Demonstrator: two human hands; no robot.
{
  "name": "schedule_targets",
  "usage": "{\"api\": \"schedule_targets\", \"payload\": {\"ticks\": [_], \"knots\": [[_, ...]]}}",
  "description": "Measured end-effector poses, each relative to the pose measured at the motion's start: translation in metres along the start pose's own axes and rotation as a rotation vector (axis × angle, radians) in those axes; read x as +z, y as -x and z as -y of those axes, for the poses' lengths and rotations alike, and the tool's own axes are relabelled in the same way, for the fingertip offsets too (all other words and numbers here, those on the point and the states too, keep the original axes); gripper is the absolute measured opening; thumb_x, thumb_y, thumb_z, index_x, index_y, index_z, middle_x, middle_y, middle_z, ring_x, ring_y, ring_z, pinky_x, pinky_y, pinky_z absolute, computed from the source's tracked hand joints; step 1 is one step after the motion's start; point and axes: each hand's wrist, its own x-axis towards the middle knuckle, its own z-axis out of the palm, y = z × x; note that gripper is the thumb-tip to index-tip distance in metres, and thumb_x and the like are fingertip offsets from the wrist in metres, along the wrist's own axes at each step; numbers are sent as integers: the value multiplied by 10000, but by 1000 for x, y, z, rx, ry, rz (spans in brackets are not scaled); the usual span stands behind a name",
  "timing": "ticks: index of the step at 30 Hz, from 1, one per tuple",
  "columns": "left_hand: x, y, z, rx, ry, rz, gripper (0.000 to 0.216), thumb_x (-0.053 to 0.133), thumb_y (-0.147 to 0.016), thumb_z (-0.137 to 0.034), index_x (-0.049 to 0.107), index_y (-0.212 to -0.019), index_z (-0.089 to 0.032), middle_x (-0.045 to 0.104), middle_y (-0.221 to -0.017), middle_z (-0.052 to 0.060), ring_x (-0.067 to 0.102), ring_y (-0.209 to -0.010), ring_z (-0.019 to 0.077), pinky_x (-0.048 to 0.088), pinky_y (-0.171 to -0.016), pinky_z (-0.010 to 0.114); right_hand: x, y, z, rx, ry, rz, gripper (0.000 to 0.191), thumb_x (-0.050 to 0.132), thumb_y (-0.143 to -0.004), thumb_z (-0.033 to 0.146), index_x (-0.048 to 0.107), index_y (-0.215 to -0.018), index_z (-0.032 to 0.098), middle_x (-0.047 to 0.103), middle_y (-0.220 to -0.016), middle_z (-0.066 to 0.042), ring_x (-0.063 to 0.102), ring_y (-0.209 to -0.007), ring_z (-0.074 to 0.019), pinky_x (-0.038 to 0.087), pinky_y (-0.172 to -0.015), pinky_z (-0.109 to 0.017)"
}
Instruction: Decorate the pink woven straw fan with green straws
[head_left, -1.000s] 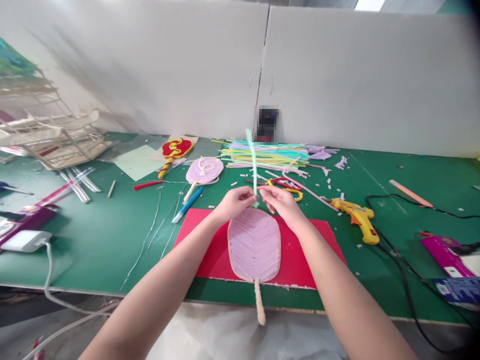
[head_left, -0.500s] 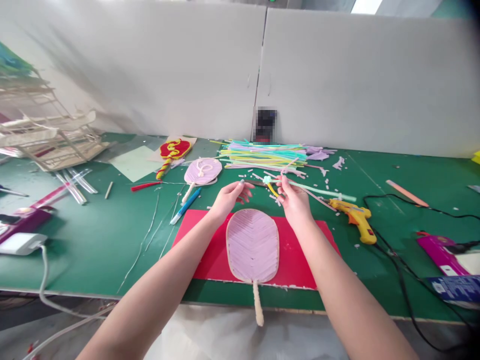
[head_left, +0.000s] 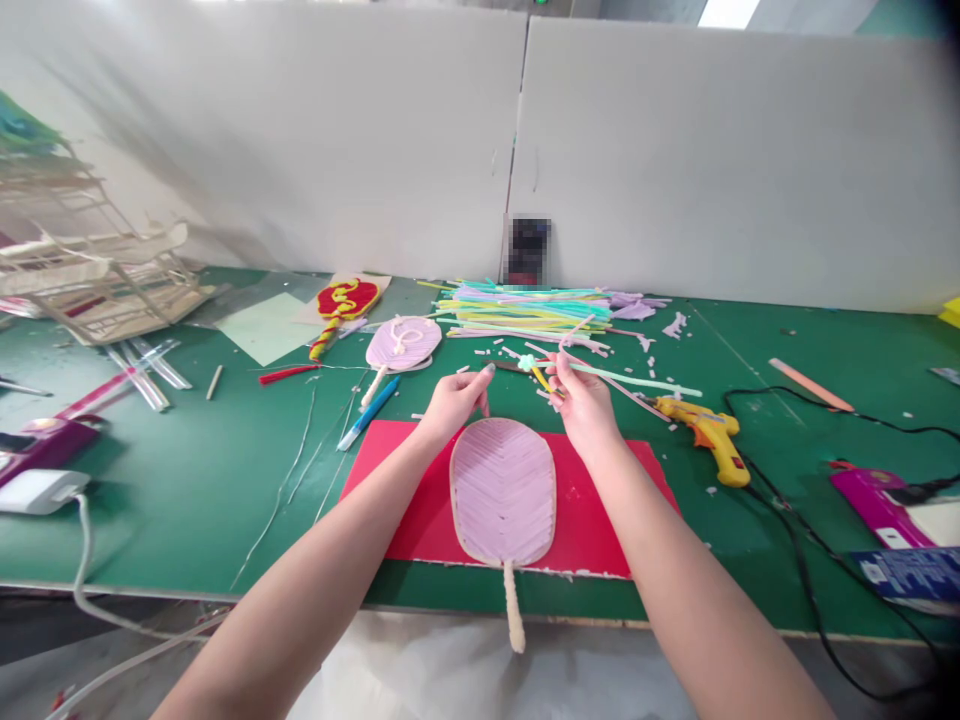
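Note:
In the head view, my right hand (head_left: 583,402) pinches a mint-green pipe cleaner (head_left: 637,378) whose left end is curled into a small flower-like shape (head_left: 527,363). A short yellow piece (head_left: 539,378) hangs beside that curl. To its left my left hand (head_left: 457,402) is closed, fingers curled in, with nothing visible in it. Below both hands a lilac fan (head_left: 504,490) with a cream fuzzy handle (head_left: 514,610) lies on a red board (head_left: 600,510). Its handle reaches past the table's front edge. Behind my hands lies a dark tool (head_left: 506,367), partly hidden.
Pipe cleaners (head_left: 525,310) are heaped at the back. A yellow glue gun (head_left: 705,430) with a black cord is on the right, beside a power strip (head_left: 877,505). Left are a second lilac fan (head_left: 386,345), a red-and-yellow fan (head_left: 360,298), a blue pen (head_left: 371,412) and thin wires.
My left hand's fingers have gone from spread to curled in. My right hand has barely shifted and still holds the pipe cleaner.

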Motion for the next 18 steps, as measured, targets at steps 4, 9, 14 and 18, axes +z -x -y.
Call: {"api": "schedule_targets", "payload": {"ticks": [4, 9, 14, 18], "knots": [[0, 1, -1, 35, -44, -38, 434, 520, -762, -494, 506, -486, -159, 481, -462, -23, 406, -462, 74, 336, -501, 220, 0, 0, 0, -10, 55, 18, 321, 737, -586, 430, 689, -801, 198, 609, -714, -2, 448, -517, -55, 288, -386, -196], [2, 1, 2, 121, -48, -15, 286, 624, -696, -432, 560, -651, -156, 557, -640, -17, 481, -593, 85, 379, -591, 218, 0, 1, -1, -7, 39, 27, 319, 747, -577, 425, 687, -792, 198, 607, -709, -2, 443, -517, -54, 284, -384, -193], [1, -2, 8, 150, -100, -30, 315, 630, -686, -445, 523, -637, -153, 544, -687, -5, 489, -644, 97, 386, -612, 228, 0, 0, -2, -14, 24, 42, 317, 755, -576, 428, 688, -783, 198, 598, -701, 0, 434, -509, -43, 286, -377, -182], [0, -2, 8, 209, -144, -13, 296, 616, -706, -417, 494, -624, -159, 533, -706, -4, 497, -699, 109, 402, -670, 241, -1, -1, -2, -32, 69, 51, 317, 740, -584, 452, 681, -780, 210, 606, -700, 3, 457, -515, -54, 289, -383, -193]]}}
